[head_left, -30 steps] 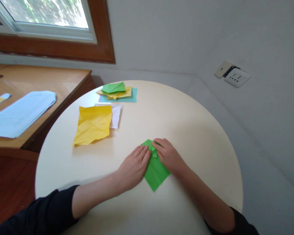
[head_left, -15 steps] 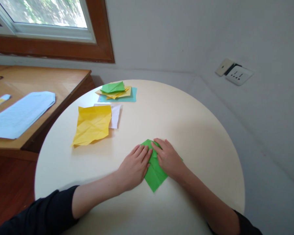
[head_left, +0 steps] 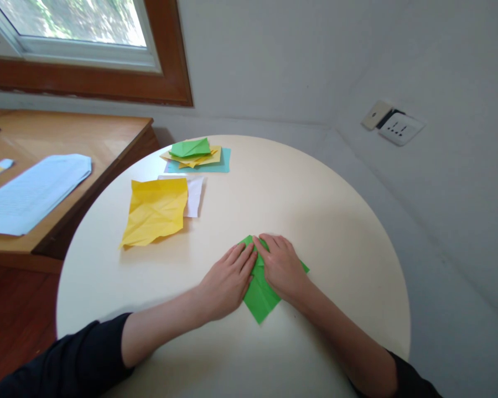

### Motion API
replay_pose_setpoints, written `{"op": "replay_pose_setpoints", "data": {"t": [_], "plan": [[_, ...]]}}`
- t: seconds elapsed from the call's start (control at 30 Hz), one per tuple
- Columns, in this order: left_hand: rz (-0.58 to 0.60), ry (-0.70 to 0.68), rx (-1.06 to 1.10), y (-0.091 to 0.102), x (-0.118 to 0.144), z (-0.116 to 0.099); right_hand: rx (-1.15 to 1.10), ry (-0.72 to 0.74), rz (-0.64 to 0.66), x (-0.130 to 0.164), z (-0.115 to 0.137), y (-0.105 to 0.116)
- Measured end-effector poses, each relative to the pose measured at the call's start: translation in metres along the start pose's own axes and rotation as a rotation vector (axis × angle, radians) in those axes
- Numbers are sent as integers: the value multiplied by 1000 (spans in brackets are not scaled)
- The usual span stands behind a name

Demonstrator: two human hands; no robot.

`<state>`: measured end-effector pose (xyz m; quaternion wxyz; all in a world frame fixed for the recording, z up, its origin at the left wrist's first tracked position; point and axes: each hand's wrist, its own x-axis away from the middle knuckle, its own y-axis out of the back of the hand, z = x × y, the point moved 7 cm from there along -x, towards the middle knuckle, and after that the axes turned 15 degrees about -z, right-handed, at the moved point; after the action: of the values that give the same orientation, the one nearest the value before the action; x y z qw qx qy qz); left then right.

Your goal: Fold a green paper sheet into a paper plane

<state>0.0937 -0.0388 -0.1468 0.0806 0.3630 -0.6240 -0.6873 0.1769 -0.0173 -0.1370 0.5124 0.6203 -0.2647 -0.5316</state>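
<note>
A creased green sheet of paper point(head_left: 262, 301) lies on the round table, one corner pointing toward me. My left hand point(head_left: 229, 279) rests flat on its left side, fingers stretched toward the top corner. My right hand point(head_left: 283, 266) lies over the paper's upper right part, its index finger close to my left fingertips and the other fingers slightly bent. Both hands press on the paper and cover much of it; a green corner shows beyond my right hand.
On the cream round table point(head_left: 315, 193) lie a crumpled yellow sheet point(head_left: 155, 213), a white sheet point(head_left: 194, 198) partly under it, and a pile of folded papers point(head_left: 191, 149) at the back. A wooden desk point(head_left: 120, 130) at left bears printed pages point(head_left: 41, 193). Walls stand behind and right.
My right hand has slid slightly left and up over the green paper, baring more of its right corner. My left hand stays nearly where it was.
</note>
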Motion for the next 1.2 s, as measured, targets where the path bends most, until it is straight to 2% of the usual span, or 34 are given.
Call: {"op": "replay_pose_setpoints", "data": {"t": [0.33, 0.5, 0.67, 0.8, 1.2], "plan": [[-9, -8, -1, 1, -1, 0, 71, -10, 46, -9, 3, 0], [-37, 5, 1, 0, 1, 1, 36, -10, 64, -10, -1, 0], [-53, 31, -13, 0, 3, 2, -86, 23, 31, 5, -9, -3], [-54, 45, -33, 1, 3, 2, -90, -4, -2, 20, -18, -4], [-33, 106, 4, 0, 3, 2, 198, -94, -137, 51, -40, 20]]}}
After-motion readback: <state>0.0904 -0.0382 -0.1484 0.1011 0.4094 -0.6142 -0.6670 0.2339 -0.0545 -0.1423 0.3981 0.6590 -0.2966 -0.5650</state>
